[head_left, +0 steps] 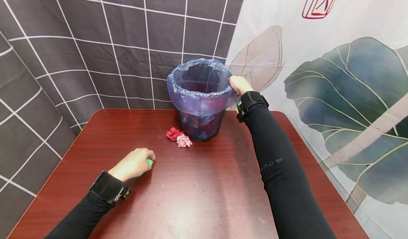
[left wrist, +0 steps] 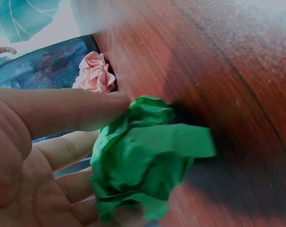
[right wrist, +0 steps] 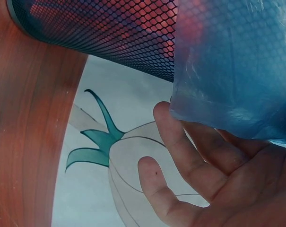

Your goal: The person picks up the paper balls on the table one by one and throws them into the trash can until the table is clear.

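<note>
My left hand (head_left: 134,163) is low over the left part of the table, pinching a crumpled ball of green paper (left wrist: 143,156) between thumb and fingers. At the back of the table stands a dark mesh trash can (head_left: 200,125) lined with a translucent blue plastic bag (head_left: 204,102) folded over its rim. My right hand (head_left: 239,84) grips the right side of that rim; in the right wrist view its fingers (right wrist: 176,142) lie along the outside of the bag, and the thumb is hidden. Reddish contents show through the mesh.
A crumpled red paper ball (head_left: 173,134) and a pink one (head_left: 184,141) lie side by side at the can's front left. The reddish-brown table (head_left: 178,189) ends close behind the can, against a dark grid-patterned cloth (head_left: 127,30) and a white leaf-printed one (head_left: 350,90).
</note>
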A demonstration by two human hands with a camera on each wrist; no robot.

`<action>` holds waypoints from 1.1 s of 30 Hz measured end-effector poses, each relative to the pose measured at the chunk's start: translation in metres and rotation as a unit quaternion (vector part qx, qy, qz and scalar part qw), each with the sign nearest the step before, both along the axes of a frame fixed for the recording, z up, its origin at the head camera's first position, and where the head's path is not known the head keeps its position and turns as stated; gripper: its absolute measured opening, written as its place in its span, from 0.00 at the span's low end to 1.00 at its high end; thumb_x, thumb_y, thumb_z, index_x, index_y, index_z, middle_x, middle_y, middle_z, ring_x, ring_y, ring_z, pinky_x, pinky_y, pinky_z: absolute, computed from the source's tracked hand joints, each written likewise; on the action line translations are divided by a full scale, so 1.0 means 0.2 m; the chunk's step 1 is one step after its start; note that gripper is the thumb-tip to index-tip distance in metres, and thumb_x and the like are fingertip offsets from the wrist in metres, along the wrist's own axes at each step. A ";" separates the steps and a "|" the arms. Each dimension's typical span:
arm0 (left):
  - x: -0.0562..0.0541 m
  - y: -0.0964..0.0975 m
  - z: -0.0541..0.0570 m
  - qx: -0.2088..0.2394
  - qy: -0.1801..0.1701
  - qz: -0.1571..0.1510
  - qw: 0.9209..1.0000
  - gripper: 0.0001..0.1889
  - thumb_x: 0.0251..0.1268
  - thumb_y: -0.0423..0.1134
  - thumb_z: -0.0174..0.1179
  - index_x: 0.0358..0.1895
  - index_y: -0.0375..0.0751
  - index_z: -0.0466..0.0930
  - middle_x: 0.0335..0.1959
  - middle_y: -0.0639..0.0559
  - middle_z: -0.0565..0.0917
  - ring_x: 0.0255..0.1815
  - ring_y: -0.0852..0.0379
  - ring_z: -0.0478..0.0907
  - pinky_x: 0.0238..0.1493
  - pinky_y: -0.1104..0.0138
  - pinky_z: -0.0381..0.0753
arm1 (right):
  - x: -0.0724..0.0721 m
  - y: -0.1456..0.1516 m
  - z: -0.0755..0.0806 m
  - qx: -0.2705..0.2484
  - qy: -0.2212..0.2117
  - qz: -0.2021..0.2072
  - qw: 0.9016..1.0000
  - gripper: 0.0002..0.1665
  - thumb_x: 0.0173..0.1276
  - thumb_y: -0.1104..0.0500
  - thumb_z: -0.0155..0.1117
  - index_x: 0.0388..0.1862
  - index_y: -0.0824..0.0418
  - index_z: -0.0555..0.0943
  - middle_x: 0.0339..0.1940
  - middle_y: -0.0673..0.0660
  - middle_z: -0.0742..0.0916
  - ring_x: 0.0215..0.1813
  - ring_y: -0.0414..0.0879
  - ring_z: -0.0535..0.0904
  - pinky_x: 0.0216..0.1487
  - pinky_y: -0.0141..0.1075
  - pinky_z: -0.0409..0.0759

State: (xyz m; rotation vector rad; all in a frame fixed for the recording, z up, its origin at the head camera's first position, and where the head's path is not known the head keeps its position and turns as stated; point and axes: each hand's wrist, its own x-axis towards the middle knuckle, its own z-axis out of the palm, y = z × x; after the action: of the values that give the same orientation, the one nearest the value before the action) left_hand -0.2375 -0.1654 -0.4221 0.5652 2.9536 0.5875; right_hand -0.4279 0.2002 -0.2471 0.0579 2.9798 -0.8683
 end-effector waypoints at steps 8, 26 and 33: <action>-0.01 0.02 0.02 0.059 0.021 0.027 0.998 0.07 0.58 0.31 0.65 0.39 0.41 0.85 0.32 0.50 0.82 0.29 0.56 0.75 0.30 0.64 0.77 | 0.00 0.00 0.00 -0.012 -0.004 -0.013 1.000 0.18 0.71 0.56 0.39 0.47 0.65 0.72 0.72 0.66 0.73 0.54 0.62 0.82 0.30 0.40 0.84; -0.13 0.15 0.38 0.126 0.266 0.032 0.955 0.11 0.59 0.38 0.68 0.45 0.43 0.86 0.39 0.49 0.87 0.41 0.48 0.77 0.40 0.54 0.75 | 0.02 -0.01 -0.01 -0.019 0.003 -0.002 1.000 0.14 0.73 0.57 0.38 0.44 0.63 0.71 0.72 0.65 0.74 0.53 0.60 0.82 0.25 0.36 0.79; -0.19 0.24 0.61 0.158 0.315 0.029 0.936 0.13 0.62 0.38 0.67 0.49 0.44 0.85 0.45 0.47 0.86 0.45 0.47 0.75 0.44 0.52 0.76 | 0.02 -0.01 -0.01 -0.013 0.006 -0.005 1.000 0.18 0.74 0.57 0.37 0.48 0.65 0.72 0.72 0.65 0.74 0.53 0.61 0.82 0.26 0.37 0.81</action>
State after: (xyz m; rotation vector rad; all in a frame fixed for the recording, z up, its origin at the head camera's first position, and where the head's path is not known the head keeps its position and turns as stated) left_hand -0.2750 -0.1165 -0.2991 0.8300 3.4976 1.0816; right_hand -0.4247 0.1986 -0.2483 0.0676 2.9813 -0.9100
